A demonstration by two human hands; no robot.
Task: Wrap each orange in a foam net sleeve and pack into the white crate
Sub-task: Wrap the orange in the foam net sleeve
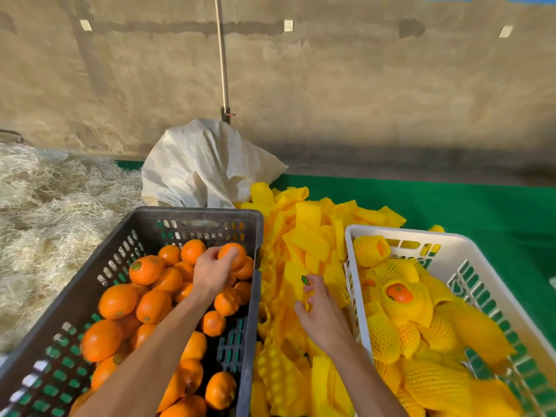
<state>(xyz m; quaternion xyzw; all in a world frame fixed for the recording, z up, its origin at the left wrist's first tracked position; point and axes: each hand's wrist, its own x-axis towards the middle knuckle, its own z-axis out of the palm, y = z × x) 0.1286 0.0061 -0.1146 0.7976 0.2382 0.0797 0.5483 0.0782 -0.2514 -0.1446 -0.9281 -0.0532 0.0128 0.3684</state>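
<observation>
A bare concrete wall [331,85] stands behind, and a green cover [451,206] lies over the surface under the crates. I cannot tell if this is a table or the floor.

The orange [233,254] now in work sits at the far right corner of the dark crate [192,213], on top of the other loose oranges [150,299]. The left hand [210,273] grips it, with fingers curled round its near side. It seems to be just picked, not yet lifted out.

The right hand [320,314] is over the pile of yellow foam net sleeves [304,236] between the two crates. Its fingers are bent and they pinch a flat sleeve [296,281] — a small green sticker shows near the fingertips, but whether it sits on the sleeve or a finger, cannot tell.

Progress, approx.: the white crate [451,239] at right holds already many wrapped oranges [400,293], maybe half full at the visible part. The dark crate has still lots of unwrapped fruit, so much work is left — I judge less than half done.

A white woven sack [198,167] stands behind the sleeves, and pale straw-like fibre [54,200] lies at left.
</observation>
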